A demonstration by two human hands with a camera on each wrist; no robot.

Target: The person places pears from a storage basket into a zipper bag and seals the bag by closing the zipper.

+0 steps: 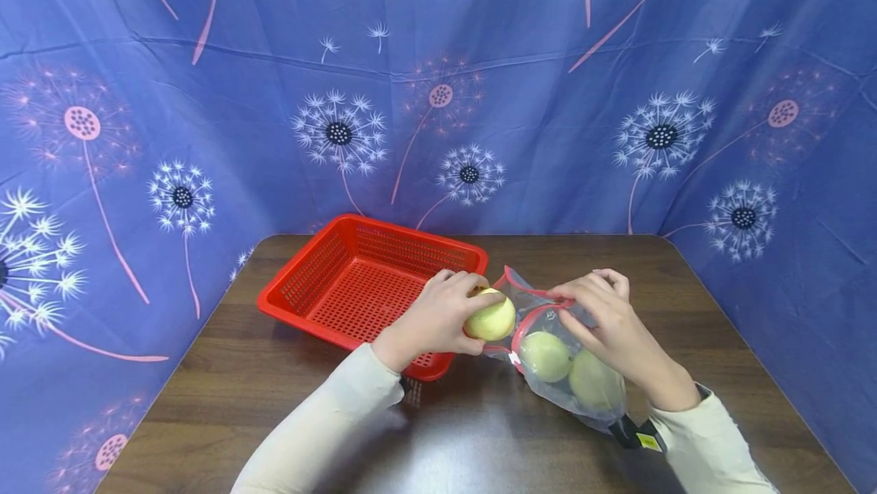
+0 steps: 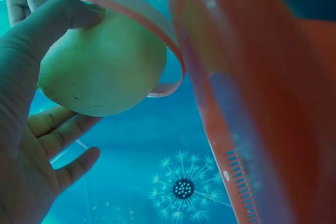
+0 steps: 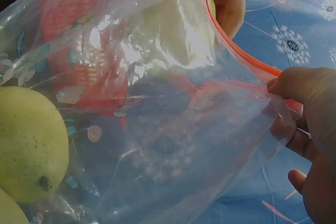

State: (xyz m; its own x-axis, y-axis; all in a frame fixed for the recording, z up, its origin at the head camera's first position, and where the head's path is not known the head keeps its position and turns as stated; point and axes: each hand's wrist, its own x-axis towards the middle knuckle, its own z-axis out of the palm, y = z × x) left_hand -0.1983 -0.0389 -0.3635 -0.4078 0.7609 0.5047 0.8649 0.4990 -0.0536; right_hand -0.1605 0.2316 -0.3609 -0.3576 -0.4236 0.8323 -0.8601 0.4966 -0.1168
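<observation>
A yellow-green apple (image 1: 490, 319) is gripped between the thumb and fingers of my left hand (image 1: 441, 315), right at the mouth of a clear zip bag (image 3: 173, 145) with a red-edged opening. In the left wrist view, the bag's red rim curves round the far side of this apple (image 2: 105, 66). My right hand (image 1: 603, 319) pinches the red rim between thumb and fingers, and the mouth stands spread. Two more apples lie inside the bag, one (image 1: 545, 356) nearer the opening and another (image 1: 594, 380) beside it, partly behind my right hand.
A red perforated plastic basket (image 1: 270, 300) stands on the wooden table (image 1: 226, 403), left of the bag and behind my left forearm. Blue cloth (image 1: 534, 98) with a dandelion print hangs behind the table and along both sides.
</observation>
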